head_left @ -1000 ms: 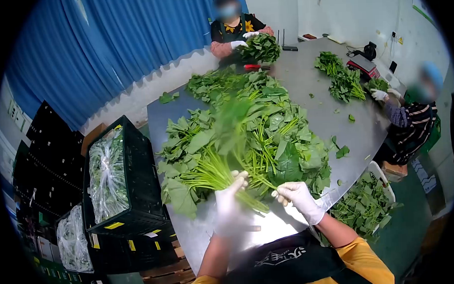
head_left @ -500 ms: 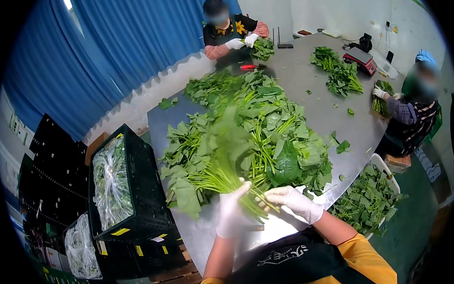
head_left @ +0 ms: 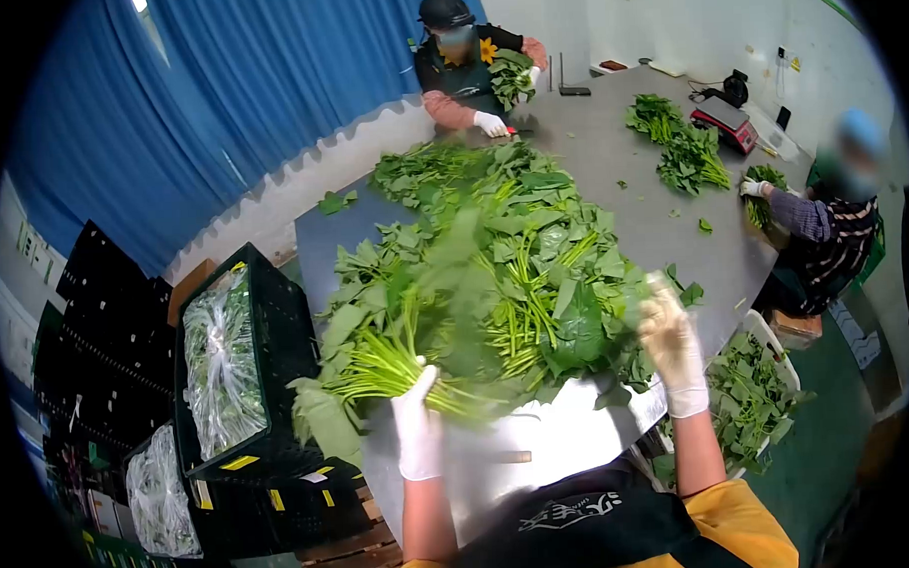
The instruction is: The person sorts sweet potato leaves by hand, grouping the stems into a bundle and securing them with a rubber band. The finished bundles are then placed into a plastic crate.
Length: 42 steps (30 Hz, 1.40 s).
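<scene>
My left hand [head_left: 417, 425], in a white glove, is closed around the stems of a bunch of leafy greens [head_left: 372, 369]. The leaves fan out to the left over the table edge, and the cut stem ends point right. Away to the right, my gloved right hand [head_left: 672, 346] is raised beside the right edge of the greens pile [head_left: 533, 251]. Motion blurs its fingers, and a faint green smear shows beside them. Loose stems and broad leaves make up the pile in front of me on the metal table [head_left: 728, 229].
Dark crates [head_left: 242, 362] with plastic-wrapped greens stand at left. A white tub [head_left: 793, 362] of leaves sits low at right. Across the table one person [head_left: 472, 68] holds a bunch; another person [head_left: 827, 211] works at right near a red scale [head_left: 724, 122] and bundled greens [head_left: 690, 158].
My right hand has left the stems and swung up and right. My left hand has shifted left with the bunch. The far person's hand has moved down to the red-handled tool.
</scene>
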Each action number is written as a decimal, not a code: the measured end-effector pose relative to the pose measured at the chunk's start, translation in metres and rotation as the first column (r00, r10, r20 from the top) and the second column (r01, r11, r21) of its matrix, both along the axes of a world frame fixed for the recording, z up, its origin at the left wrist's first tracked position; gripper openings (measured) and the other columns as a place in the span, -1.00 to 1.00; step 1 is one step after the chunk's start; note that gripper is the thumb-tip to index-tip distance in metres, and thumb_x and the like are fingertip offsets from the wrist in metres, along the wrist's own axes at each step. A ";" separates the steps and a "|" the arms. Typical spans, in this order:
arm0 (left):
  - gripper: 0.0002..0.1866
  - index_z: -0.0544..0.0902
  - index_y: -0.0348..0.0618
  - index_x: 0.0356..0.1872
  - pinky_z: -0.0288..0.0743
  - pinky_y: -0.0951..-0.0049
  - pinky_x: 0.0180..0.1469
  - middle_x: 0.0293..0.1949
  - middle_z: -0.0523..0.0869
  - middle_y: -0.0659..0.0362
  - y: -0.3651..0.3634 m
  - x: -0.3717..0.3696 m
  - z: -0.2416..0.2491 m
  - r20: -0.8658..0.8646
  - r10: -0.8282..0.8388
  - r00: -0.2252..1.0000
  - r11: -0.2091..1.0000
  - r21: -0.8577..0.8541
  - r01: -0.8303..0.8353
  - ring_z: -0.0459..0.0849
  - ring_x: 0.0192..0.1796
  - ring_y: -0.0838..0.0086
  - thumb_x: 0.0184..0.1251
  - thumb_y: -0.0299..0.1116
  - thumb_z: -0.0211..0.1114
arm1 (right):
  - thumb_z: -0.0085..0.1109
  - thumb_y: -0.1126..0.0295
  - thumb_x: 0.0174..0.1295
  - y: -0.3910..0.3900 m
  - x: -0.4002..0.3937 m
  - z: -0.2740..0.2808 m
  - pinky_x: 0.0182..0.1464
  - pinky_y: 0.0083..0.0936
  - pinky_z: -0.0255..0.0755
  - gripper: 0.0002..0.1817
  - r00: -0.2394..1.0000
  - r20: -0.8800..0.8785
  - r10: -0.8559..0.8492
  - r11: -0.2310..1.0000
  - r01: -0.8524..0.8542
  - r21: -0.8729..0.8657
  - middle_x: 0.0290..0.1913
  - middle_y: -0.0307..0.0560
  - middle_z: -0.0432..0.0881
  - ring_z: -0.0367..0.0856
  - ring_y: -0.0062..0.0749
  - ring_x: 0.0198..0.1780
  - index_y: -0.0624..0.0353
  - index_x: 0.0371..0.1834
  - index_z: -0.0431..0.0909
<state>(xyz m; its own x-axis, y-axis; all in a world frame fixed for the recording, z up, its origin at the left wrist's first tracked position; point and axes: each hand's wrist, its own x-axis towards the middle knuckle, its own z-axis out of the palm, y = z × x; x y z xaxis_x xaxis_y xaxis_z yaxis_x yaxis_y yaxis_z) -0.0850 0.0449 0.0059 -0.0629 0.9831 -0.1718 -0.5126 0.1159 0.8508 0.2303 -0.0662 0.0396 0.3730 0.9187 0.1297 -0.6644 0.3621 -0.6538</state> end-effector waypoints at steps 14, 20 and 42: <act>-0.85 0.55 -0.28 -0.20 0.34 0.45 0.10 -0.19 0.54 0.21 -0.039 -0.002 0.030 -0.282 0.188 0.941 0.952 0.290 -0.103 0.49 -0.09 0.51 0.20 -0.59 0.21 | 0.15 0.40 -0.12 0.124 -0.049 -0.052 -0.56 -0.33 0.38 -0.91 -0.733 0.646 0.212 0.930 0.354 0.096 -0.65 -0.05 0.57 0.58 -0.24 -0.61 0.09 -0.68 0.61; -0.77 0.45 -0.26 -0.08 0.37 0.38 0.06 -0.37 0.51 0.21 -0.037 -0.024 0.035 0.490 -0.293 0.821 0.955 0.187 0.229 0.46 -0.26 0.53 0.23 -0.61 0.09 | -0.01 0.39 0.28 0.101 0.033 0.026 -0.54 -0.69 0.28 -0.76 0.726 0.616 0.307 0.852 0.079 -0.518 -0.58 -0.24 0.57 0.39 -0.65 -0.63 0.32 -0.32 0.63; -0.91 0.60 -0.20 -0.26 0.40 0.58 -0.17 -0.35 0.62 0.23 -0.032 0.065 0.025 -0.177 -0.261 0.949 0.963 0.027 0.270 0.55 -0.30 0.55 0.21 -0.51 0.25 | -0.01 0.44 0.33 0.000 -0.062 -0.029 -0.47 -0.73 0.33 -0.74 0.855 0.510 0.091 0.903 0.145 -0.404 -0.47 -0.14 0.64 0.52 -0.64 -0.54 0.33 -0.02 0.58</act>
